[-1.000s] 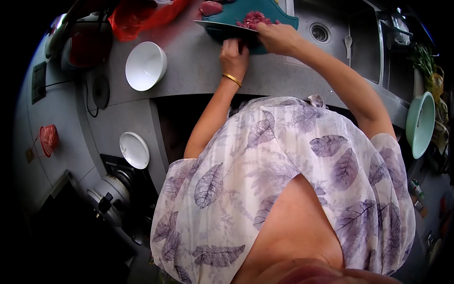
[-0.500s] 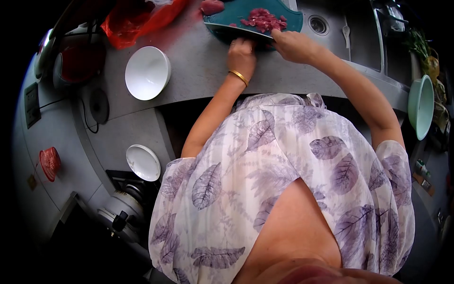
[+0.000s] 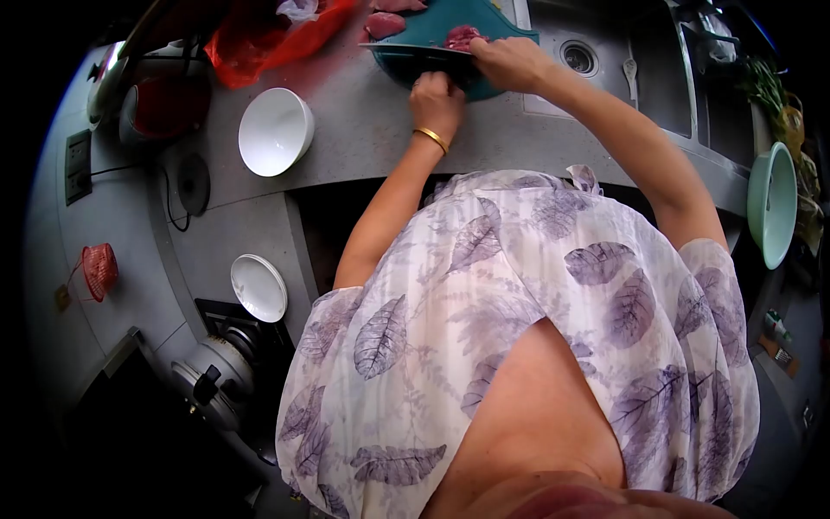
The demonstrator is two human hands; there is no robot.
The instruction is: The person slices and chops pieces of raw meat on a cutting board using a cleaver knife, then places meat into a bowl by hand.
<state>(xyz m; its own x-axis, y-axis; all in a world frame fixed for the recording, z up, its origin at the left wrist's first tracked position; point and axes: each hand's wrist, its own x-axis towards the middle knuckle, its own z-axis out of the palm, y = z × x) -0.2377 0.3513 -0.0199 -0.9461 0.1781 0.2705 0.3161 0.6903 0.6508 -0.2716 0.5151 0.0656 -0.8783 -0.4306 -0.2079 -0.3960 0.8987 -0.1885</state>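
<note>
My right hand [image 3: 512, 65] is closed round the handle of a kitchen knife [image 3: 415, 48], whose blade reaches left across the teal cutting board [image 3: 432, 24]. Just beyond the blade, cut red meat [image 3: 462, 36] lies on the board, partly covered by my right hand. My left hand [image 3: 437, 102], with a gold bangle at the wrist, is on the near side of the knife at the board's front. Its fingers are curled and their tips are hidden, so what they press or hold does not show. A larger piece of meat [image 3: 385, 26] sits at the board's far left.
A white bowl [image 3: 276, 132] stands on the counter left of my arm, with a red plastic bag [image 3: 259, 48] behind it. The steel sink [image 3: 609, 82] is at right, a green basin [image 3: 771, 206] beyond. Plates [image 3: 258, 287] and a pot [image 3: 212, 372] are at lower left.
My right hand and the knife have moved left over the board, and less of the cut meat shows. My left hand stays close to the board's front. The view has shifted slightly.
</note>
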